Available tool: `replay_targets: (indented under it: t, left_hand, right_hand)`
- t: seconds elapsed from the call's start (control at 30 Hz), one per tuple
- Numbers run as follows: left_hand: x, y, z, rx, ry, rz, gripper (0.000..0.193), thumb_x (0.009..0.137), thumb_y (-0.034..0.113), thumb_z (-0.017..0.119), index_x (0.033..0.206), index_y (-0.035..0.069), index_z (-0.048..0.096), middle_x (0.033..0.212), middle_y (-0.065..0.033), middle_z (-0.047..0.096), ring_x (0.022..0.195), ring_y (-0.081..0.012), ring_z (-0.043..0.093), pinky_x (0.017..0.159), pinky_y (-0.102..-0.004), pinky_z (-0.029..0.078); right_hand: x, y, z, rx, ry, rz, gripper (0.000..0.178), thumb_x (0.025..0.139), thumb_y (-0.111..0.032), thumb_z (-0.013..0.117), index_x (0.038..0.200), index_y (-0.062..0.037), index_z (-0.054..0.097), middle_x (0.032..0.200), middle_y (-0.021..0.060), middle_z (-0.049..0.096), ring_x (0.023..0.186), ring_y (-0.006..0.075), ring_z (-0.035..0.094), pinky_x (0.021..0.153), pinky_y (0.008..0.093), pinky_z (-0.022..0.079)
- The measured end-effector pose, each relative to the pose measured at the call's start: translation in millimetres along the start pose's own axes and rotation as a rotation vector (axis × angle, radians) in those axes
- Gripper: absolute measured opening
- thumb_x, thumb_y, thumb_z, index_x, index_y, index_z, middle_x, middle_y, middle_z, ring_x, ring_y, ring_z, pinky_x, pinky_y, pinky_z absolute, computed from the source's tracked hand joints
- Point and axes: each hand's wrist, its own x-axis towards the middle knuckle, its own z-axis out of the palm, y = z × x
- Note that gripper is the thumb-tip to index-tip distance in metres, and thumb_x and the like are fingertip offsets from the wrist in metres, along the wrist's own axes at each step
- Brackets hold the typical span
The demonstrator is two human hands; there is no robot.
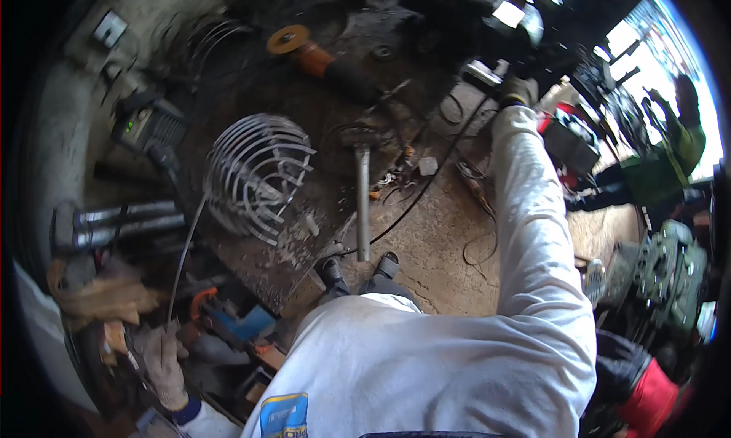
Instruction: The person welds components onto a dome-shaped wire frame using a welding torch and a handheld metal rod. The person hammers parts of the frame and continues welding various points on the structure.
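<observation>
Two ways at once

My left hand (165,367) grips the near end of a thin rod (183,253), presumably so its length spans toward the wire cage (266,190) on the counter (251,99); my right hand (520,93) reaches dark equipment (521,51), grip unclear.

I am in a rough metalworking workshop: between my left hand (164,366) and my right hand (521,91) lie an orange angle grinder (314,60) and a hammer (363,198), with a cage of curved metal bars (265,191) nearer my left. Bulky greenish machinery (664,274) stands to the right of my right hand, and a cracked floor (434,266) shows nearer me.
</observation>
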Motion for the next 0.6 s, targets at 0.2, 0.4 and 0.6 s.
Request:
replay_targets:
  t: [0.2,0.4,0.6]
  left_hand:
    - [9.9,19.3,0.8,0.223,-0.023,0.121,0.029,0.100,0.025,0.056,0.111,0.003,0.072,0.072,-0.0010,0.055,0.063,-0.0096,0.053,0.059,-0.0257,0.042]
    - [24.4,50.2,-16.0,0.388,-0.035,0.292,0.023,0.096,0.019,0.057,0.104,0.001,0.070,0.085,-0.0132,0.068,0.077,-0.0304,0.062,0.072,-0.0424,0.046]
    - [64.5,87.1,-53.5,0.807,-0.128,0.937,0.018,0.092,0.009,0.063,0.105,-0.001,0.071,0.099,-0.0134,0.071,0.090,-0.0371,0.066,0.078,-0.0446,0.051]
  right_hand:
    - [17.5,27.6,15.8,-0.009,-0.027,-0.080,0.039,0.080,-0.038,0.072,0.102,-0.0051,0.071,0.099,0.0180,0.073,0.093,0.0329,0.070,0.082,0.0410,0.055]
    - [5.9,9.8,-21.0,0.455,-0.031,-0.130,0.032,0.083,-0.024,0.070,0.103,0.0008,0.068,0.096,0.0166,0.073,0.086,0.0265,0.071,0.077,0.0349,0.057]
    - [-53.0,12.7,-132.5,0.914,-0.104,-0.261,0.025,0.085,-0.011,0.069,0.103,0.0068,0.064,0.093,0.0153,0.072,0.078,0.0201,0.071,0.072,0.0288,0.059]
